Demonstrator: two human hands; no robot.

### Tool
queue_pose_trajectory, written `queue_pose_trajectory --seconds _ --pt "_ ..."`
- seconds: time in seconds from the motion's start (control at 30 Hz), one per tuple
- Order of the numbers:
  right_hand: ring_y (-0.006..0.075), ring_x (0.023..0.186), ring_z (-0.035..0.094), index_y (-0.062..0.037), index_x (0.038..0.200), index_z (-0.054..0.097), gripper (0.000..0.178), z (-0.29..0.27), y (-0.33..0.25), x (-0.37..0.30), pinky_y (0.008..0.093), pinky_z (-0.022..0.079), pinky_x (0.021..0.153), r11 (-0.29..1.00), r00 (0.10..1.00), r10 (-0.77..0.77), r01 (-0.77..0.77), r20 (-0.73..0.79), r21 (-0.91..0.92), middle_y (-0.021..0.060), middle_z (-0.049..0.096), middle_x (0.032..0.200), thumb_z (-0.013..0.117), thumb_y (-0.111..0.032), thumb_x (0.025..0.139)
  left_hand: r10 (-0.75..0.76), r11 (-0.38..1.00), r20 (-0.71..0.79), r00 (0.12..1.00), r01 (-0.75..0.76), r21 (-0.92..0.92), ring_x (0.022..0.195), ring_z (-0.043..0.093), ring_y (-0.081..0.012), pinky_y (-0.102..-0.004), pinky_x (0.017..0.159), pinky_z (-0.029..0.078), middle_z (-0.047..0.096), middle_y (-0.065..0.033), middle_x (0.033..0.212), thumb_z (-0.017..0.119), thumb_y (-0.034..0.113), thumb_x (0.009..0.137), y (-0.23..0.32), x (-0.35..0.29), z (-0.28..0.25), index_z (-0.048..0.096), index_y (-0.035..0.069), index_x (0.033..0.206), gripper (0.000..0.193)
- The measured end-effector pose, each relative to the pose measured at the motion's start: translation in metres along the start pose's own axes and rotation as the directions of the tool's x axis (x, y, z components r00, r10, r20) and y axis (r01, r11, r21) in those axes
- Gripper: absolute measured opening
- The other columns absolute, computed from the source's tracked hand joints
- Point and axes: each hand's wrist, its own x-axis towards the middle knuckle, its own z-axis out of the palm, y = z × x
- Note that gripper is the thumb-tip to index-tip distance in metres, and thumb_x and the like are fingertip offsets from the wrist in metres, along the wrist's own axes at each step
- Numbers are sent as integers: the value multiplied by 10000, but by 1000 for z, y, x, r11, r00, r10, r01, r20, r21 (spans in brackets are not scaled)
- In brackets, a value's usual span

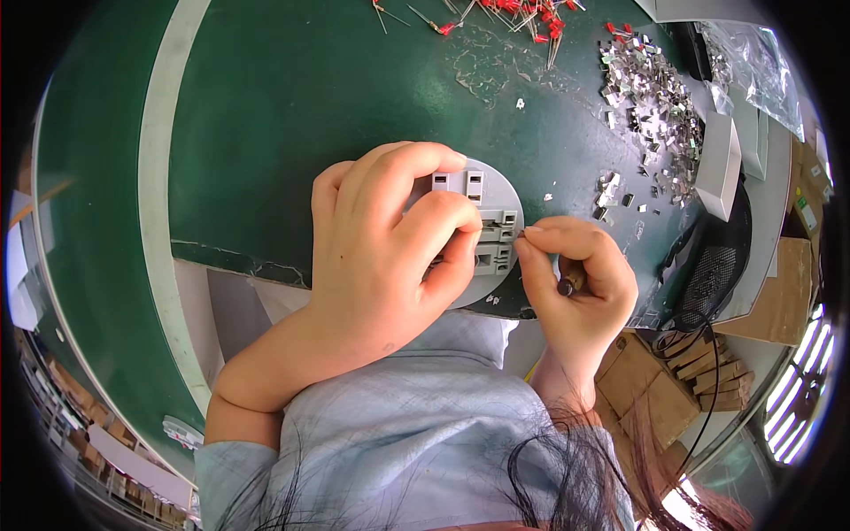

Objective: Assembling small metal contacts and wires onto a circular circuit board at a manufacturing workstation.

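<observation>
A round grey plastic base (pixel 503 193) with raised rectangular slotted blocks lies at the table's near edge. My left hand (pixel 381 234) is closed over its left side. One fingertip rests by the far rim, while thumb and forefinger come together on the middle blocks, hiding what is between them. Just right of the base, my right hand (pixel 580 270) has thumb and forefinger pinched together at its rim. Whatever small piece that pinch may hold is too small to make out. Curled in the same hand's other fingers is a brown rod-like tool handle (pixel 574 278), its dark round end showing.
On the green table (pixel 292 115), many small metal clips (pixel 651 106) lie heaped at the right. Red-headed parts with thin wire legs (pixel 531 18) are scattered at the far edge. A white box (pixel 717 166), a clear plastic bag (pixel 761 75) and a black mesh holder (pixel 713 274) stand farther right.
</observation>
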Motion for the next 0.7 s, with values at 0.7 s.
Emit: queue_pose_trajectory --seconds 0.7 --pt "196 725 677 -91 876 700 230 0 0 -3 315 511 665 995 996 -86 86 15 -58 40 728 887 831 29 730 8 1000 -15 1000 -8 25 1082 533 -264 -379 914 413 597 -67 1268 769 32 724 -2 -1 1 662 136 862 203"
